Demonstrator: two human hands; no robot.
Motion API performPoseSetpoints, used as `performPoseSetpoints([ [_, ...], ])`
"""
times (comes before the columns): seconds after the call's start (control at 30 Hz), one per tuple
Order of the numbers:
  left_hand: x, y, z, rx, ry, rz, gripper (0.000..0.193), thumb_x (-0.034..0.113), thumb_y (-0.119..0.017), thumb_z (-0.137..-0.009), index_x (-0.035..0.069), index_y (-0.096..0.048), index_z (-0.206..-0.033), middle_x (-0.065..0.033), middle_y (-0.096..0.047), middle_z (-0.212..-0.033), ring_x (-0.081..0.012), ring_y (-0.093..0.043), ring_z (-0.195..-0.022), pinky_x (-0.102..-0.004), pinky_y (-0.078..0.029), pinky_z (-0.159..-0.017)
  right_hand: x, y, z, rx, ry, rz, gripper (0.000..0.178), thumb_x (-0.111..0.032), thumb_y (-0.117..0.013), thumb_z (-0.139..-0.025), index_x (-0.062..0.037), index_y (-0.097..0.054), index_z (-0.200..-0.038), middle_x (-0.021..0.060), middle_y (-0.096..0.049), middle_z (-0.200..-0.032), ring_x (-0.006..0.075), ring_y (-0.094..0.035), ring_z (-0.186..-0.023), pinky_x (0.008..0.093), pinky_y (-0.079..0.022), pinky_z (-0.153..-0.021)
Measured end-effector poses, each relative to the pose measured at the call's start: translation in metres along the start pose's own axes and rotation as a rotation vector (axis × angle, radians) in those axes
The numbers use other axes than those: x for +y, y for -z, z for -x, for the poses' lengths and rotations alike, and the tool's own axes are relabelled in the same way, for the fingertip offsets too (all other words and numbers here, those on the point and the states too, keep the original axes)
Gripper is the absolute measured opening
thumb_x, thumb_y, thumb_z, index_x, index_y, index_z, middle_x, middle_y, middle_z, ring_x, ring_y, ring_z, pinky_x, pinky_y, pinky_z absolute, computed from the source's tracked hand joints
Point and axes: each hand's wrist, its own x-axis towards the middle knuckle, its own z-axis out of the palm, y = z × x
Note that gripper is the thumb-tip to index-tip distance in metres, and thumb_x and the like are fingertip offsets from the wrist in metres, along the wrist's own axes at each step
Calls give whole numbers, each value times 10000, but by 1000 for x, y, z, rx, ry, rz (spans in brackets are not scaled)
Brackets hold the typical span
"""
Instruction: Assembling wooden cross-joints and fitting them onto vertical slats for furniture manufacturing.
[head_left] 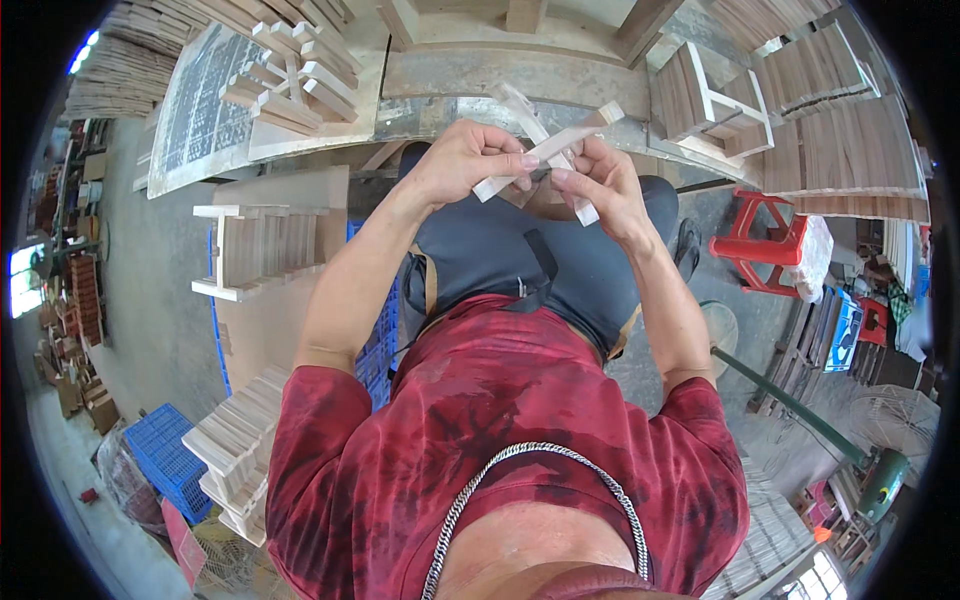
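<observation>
Above my lap, two short pale wooden strips cross each other in an X. My left hand (478, 162) is closed, thumb and fingers pinching the strip (572, 136) that slants up to the right. The other strip (530, 122) slants up to the left and is in the fingers of my right hand (607, 190), also closed, near its lower end. The strips look to touch where they cross; whether they are joined there I cannot tell. My fingers hide part of both.
A workbench (440, 75) stands ahead, with stacked wooden blocks (300, 85) at its left. Wooden frames (712, 105) stand at the right, above a red stool (765, 240). Slatted wooden pieces (262, 250) and a blue crate (170, 455) are at my left.
</observation>
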Motion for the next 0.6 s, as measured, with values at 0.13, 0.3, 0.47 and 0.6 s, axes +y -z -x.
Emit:
performPoseSetpoints([
  [0.13,-3,16,-14,12,49,107,280,264,-779,-902,-13,-751,-929,-95,-753,-819,-131,-704,-731,-258,-544,-689,16,2,-18,23,34,-8,273,-77,-731,-892,30,-640,-1126,34,-686,-831,75,-604,-693,228,-450,-583],
  [0.3,0,15,-4,163,-98,342,291,244,-762,-911,-16,-731,-1037,-82,-754,-849,-178,-723,-784,-288,-550,-706,9,1,-45,147,132,-192,416,-411,-540,-1017,-7,-638,-993,101,-667,-733,123,-556,-529,246,-399,-462],
  [0.47,14,3,-11,633,-553,-704,312,211,-764,-877,-20,-695,-1075,-122,-732,-799,-219,-720,-731,-329,-547,-696,1,7,-98,365,123,-160,645,-588,-331,-1050,-6,-576,-915,173,-664,-654,156,-519,-415,266,-347,-368],
  [0.6,27,39,-52,743,-531,-733,282,235,-758,-882,-28,-665,-927,-189,-671,-740,-268,-671,-658,-381,-518,-649,-2,1,-149,514,304,-197,603,-572,-311,-1057,-23,-539,-955,170,-657,-660,186,-546,-432,293,-379,-369],
])
